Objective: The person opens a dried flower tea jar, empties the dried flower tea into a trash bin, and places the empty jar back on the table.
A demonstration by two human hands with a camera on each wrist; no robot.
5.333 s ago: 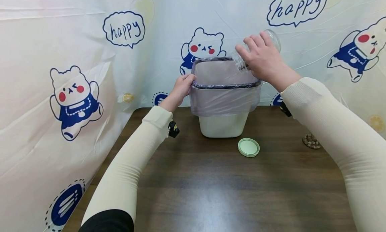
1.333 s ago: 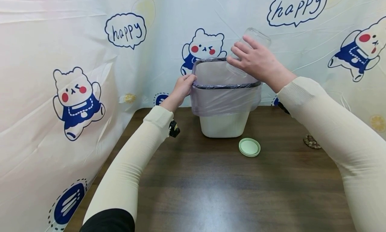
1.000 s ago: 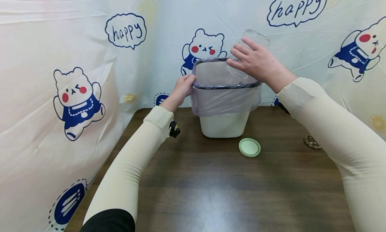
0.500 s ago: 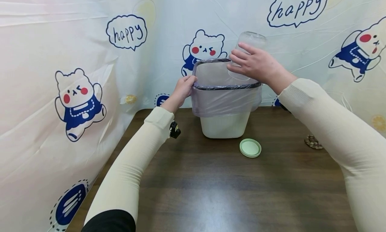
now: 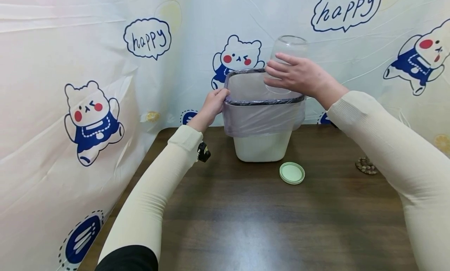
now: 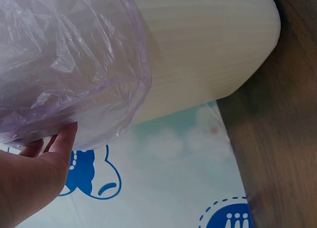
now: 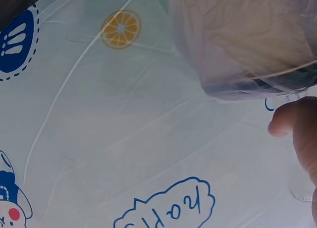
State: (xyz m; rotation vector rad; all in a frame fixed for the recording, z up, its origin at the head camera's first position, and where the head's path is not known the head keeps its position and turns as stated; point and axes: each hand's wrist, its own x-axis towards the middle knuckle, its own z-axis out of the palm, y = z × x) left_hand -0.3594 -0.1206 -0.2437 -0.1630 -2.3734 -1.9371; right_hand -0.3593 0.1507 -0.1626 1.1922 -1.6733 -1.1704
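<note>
A clear glass jar is held nearly upside down, its base up and its mouth low over the right part of the trash can. My right hand grips it round the side; the right wrist view catches only part of that hand. The cream trash can stands upright with a pale purple plastic bag folded over its dark rim. At its left edge my left hand holds the rim through the bag. No contents show in the jar, and the can's bottom is hidden.
A light green round lid lies on the brown wooden table in front of the can. Farther right, partly behind the right sleeve, is a round piece of brown pebble-like bits. A printed curtain hangs behind.
The jar has swung from a slant, base to the right, to nearly vertical with its base up and farther left. My right hand turned with it. The left hand keeps its place.
</note>
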